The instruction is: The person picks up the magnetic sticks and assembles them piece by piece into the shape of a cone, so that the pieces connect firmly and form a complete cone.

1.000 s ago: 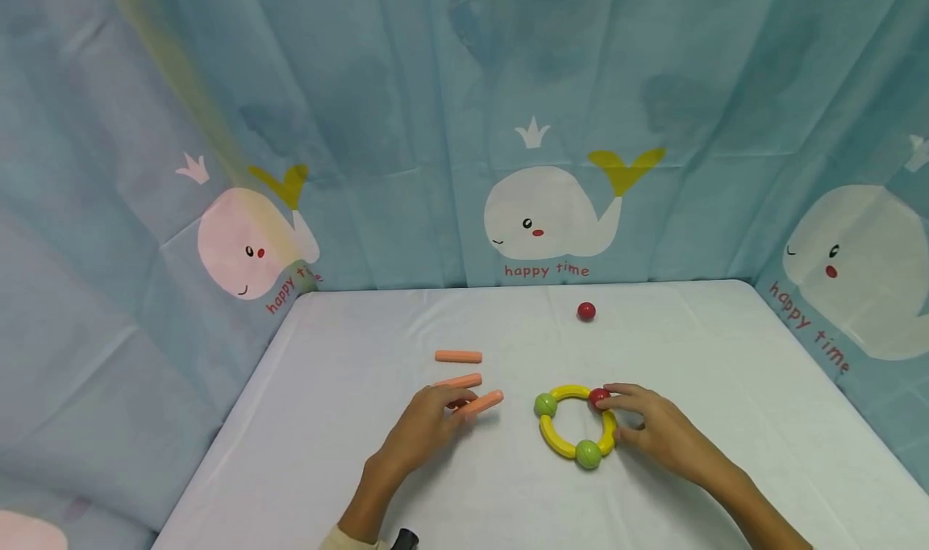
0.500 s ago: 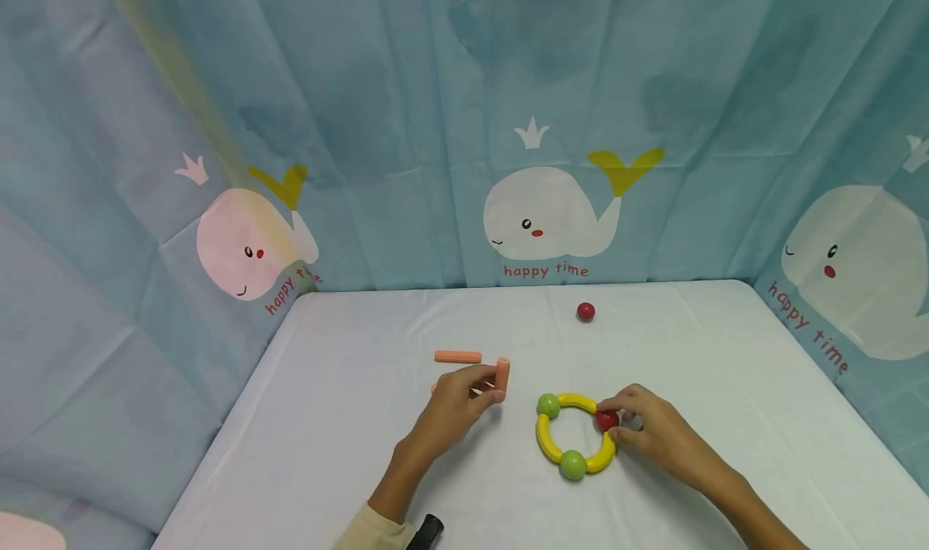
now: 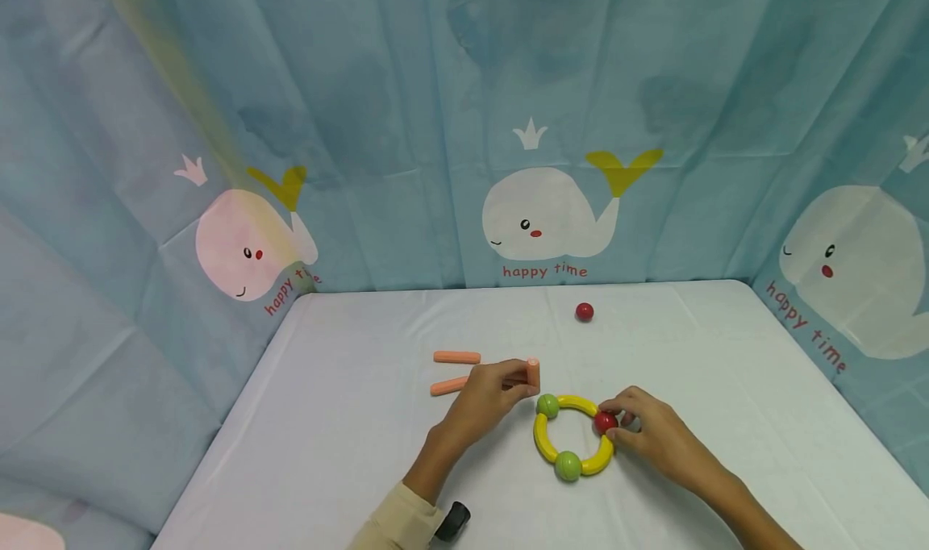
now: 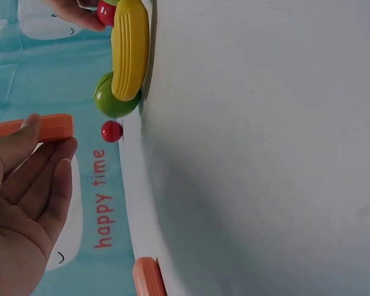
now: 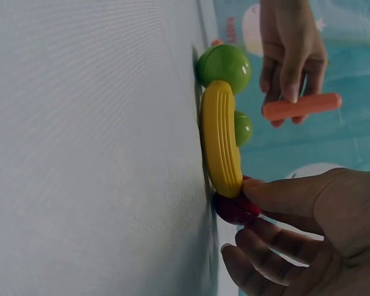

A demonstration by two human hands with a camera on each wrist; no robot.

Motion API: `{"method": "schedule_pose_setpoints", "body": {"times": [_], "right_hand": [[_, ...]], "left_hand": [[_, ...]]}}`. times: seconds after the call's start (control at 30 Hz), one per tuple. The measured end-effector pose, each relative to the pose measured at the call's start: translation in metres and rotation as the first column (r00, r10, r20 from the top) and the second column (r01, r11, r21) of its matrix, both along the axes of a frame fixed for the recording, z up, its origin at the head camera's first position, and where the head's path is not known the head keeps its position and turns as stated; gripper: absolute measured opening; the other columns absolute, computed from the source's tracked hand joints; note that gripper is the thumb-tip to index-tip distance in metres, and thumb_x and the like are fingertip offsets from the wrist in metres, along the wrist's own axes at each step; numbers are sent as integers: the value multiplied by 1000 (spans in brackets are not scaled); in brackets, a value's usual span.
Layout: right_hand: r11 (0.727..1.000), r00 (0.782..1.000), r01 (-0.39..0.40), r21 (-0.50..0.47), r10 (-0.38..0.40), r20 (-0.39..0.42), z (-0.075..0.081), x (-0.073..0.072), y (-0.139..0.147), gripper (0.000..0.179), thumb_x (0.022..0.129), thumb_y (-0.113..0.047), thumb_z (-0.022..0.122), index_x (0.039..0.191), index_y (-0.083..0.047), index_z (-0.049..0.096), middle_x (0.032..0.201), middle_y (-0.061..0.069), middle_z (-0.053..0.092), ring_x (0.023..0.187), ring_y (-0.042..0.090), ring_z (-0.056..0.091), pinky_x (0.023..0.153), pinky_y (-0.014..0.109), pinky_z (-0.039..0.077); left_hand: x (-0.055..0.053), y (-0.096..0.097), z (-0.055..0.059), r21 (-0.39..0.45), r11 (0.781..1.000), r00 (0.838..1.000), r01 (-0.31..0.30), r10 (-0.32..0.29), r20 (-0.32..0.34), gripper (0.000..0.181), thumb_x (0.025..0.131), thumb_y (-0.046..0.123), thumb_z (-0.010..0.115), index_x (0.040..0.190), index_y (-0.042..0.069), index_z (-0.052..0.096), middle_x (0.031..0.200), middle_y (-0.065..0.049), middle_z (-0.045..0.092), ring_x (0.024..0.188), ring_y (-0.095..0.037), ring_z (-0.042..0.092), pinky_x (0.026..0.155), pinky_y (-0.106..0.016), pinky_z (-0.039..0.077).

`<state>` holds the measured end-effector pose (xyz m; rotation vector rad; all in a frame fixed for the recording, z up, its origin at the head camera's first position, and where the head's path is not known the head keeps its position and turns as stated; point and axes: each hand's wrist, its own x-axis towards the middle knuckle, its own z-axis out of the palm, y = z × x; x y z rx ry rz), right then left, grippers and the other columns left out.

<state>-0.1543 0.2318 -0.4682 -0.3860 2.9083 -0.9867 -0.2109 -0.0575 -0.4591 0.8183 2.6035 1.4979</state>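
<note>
My left hand [image 3: 485,398] pinches an orange stick [image 3: 533,372] between thumb and fingertips, upright above the table and just beyond the left side of a ring. That ring lies flat, made of curved yellow pieces [image 3: 542,435] joined by balls, two green and one red. On its right side my right hand [image 3: 656,435] pinches the red ball [image 3: 605,422] with thumb and fingers. The right wrist view shows the thumb against this ball, beside a ribbed yellow piece [image 5: 221,139]. In the left wrist view the stick [image 4: 57,127] has a grooved side.
Two more orange sticks lie left of the ring, one farther back [image 3: 456,357] and one partly behind the left hand [image 3: 447,386]. A loose red ball [image 3: 584,312] sits near the back edge of the white table [image 3: 327,421]. A blue whale-print curtain [image 3: 406,131] surrounds the table.
My left hand has lifted the orange stick, turned it upright and carried it right to the ring. The ring has turned slightly clockwise, its red ball now gripped by my right hand.
</note>
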Motion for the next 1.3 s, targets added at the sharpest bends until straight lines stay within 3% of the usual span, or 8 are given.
{"method": "schedule_pose_setpoints", "body": {"times": [0.4,0.9,1.13,1.3], "right_hand": [[1000,1000,10,-7,-10,-18,0,1,-1,33,90,-14,85,122,-12,77,108,-7,67,91,13,59,73,22,52],[1000,999,26,-5,-26,-29,-1,-1,-1,33,91,-13,83,123,-11,77,109,-4,68,90,12,59,74,22,53],[999,999,34,-10,-34,-9,-2,-2,-2,35,89,-10,84,123,-12,76,117,-1,73,98,15,66,87,39,60],[999,999,40,-18,-40,10,-2,-2,-2,35,89,-9,84,123,-11,76,119,2,74,98,16,66,87,40,61]], "left_hand": [[-6,23,-2,-95,995,1000,30,-29,12,28,101,21,74,128,14,75,114,5,78,99,1,70,90,-20,56],[-6,28,-4,-179,984,999,25,-20,29,34,100,21,75,133,16,73,118,6,77,101,0,69,92,-19,56],[-5,28,-4,-187,982,999,30,-21,49,35,101,21,74,135,16,71,118,6,77,104,-1,69,93,-21,56],[-5,27,-4,-204,979,998,28,-17,56,38,102,22,74,138,14,70,122,5,76,108,-2,70,95,-23,57]]}}
